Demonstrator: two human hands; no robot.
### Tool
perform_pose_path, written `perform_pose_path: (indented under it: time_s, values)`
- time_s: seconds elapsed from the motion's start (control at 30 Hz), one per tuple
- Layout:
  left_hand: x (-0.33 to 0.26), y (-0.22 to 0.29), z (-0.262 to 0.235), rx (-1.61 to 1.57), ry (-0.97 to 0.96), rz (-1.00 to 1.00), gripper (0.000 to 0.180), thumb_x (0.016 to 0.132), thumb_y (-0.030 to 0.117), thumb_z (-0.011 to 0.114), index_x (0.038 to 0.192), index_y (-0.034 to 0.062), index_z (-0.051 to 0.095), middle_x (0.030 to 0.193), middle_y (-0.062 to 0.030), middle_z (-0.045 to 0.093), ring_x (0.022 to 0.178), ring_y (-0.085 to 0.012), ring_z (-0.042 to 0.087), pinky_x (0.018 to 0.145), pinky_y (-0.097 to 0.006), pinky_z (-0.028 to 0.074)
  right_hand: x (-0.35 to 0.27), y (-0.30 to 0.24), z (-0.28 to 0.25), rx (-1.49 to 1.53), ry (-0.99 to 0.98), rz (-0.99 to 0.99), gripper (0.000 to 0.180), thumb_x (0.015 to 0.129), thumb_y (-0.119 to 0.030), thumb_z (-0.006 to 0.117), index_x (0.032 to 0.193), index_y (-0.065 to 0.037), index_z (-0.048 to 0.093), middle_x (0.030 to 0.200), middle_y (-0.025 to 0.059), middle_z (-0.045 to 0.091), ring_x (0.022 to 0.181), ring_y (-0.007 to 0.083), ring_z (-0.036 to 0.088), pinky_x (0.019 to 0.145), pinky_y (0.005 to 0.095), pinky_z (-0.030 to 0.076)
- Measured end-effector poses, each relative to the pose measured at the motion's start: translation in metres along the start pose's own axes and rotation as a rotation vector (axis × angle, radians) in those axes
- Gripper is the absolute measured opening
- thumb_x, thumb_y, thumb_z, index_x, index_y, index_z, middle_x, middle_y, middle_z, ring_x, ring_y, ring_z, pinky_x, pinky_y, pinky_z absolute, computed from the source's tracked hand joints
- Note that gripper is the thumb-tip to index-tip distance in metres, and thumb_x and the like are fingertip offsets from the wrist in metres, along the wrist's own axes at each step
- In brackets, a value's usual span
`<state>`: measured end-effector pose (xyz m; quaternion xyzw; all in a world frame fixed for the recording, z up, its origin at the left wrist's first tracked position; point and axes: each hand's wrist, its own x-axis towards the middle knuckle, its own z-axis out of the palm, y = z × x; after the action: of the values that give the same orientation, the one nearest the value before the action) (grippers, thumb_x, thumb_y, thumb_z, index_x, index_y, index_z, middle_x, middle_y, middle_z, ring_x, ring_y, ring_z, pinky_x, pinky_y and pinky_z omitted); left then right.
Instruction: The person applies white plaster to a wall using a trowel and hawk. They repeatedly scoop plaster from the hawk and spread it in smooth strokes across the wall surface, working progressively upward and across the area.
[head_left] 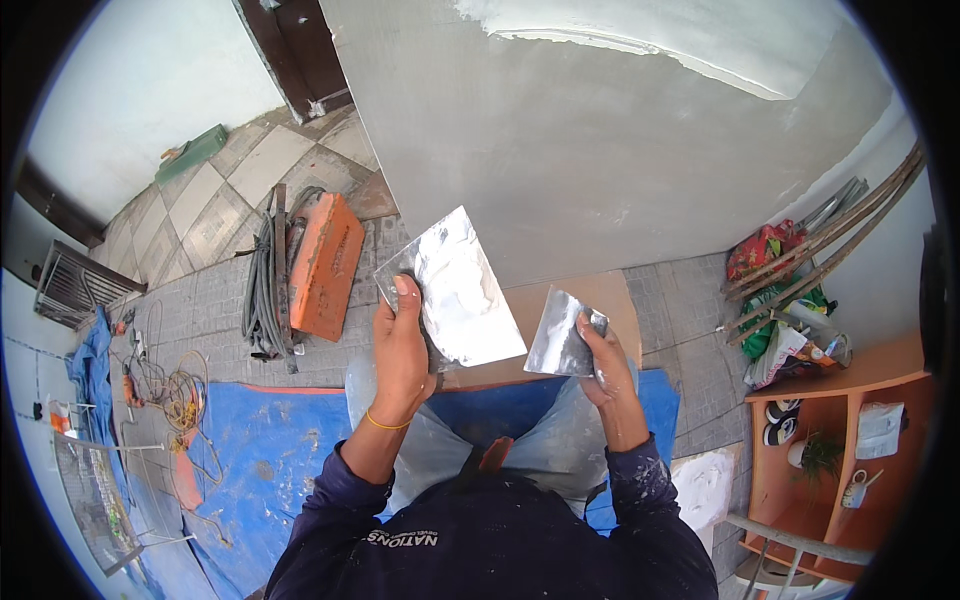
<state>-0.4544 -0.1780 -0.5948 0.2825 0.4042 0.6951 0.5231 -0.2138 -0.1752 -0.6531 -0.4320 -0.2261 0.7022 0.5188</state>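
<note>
My left hand (pixel 399 345) is closed on a wide flat metal plastering blade (pixel 458 285), with its thumb along the near left edge. White plaster is smeared across the blade's face. In my right hand (pixel 611 370) is a smaller metal putty knife (pixel 558 338), its grey blade streaked with white. The two blades are a short gap apart, in front of my body and away from the wall. My palms hide how the tools are gripped underneath. Ahead stands a grey wall (pixel 600 160) with a coat of white plaster (pixel 690 35) on its upper part.
A blue tarp (pixel 260 460) lies under me, with cardboard (pixel 590 295) at the wall's foot. To the left are an orange block (pixel 328 265), coiled hose (pixel 262 290) and tangled cords (pixel 190 405). Poles (pixel 840 240), bags (pixel 785 350) and an orange shelf (pixel 845 385) stand right.
</note>
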Motion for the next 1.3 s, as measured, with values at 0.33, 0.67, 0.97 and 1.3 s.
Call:
perform_pose_path:
  time_s: [0.33,0.67,0.97,1.3]
  values:
    - [0.001,-0.033,-0.015,0.447,-0.328,0.853,0.047,0.103,0.037,0.040,0.133,0.0020,0.052,0.120,-0.0278,0.062,0.112,-0.0349,0.063,0.094,-0.041,0.050,-0.012,-0.014,0.083,0.316,-0.161,0.250,0.027,0.095,-0.020,0.061,0.118,-0.006,0.058,0.110,0.0030,0.065,0.102,0.0166,0.064,0.093,0.0360,0.049]
    - [0.013,-0.021,-0.048,0.781,-0.560,0.989,0.057,0.075,-0.006,0.050,0.130,0.0070,0.054,0.127,-0.0297,0.058,0.116,-0.0451,0.059,0.093,-0.046,0.051,-0.030,-0.046,0.112,0.314,-0.198,0.198,0.026,0.094,-0.015,0.062,0.118,-0.005,0.057,0.109,0.0037,0.063,0.103,0.0165,0.063,0.092,0.0359,0.049]
    - [0.004,-0.023,-0.030,-0.161,0.030,-0.340,0.040,0.102,0.034,0.049,0.120,-0.0009,0.057,0.108,-0.0082,0.067,0.094,-0.0175,0.068,0.082,-0.033,0.056,-0.044,-0.077,0.095,-0.486,-0.441,-0.839,0.045,0.093,-0.012,0.060,0.137,-0.012,0.049,0.121,0.0067,0.059,0.111,0.0176,0.058,0.094,0.0390,0.048]
    - [-0.014,0.030,0.019,-0.391,-0.271,-0.718,0.046,0.101,0.035,0.051,0.132,0.0015,0.049,0.117,-0.0105,0.064,0.102,-0.0203,0.066,0.085,-0.036,0.057,-0.023,-0.054,0.072,-1.148,-0.746,-1.270,0.052,0.078,-0.021,0.077,0.123,-0.041,0.061,0.145,0.0025,0.039,0.137,0.0400,0.034,0.106,0.0635,0.037]
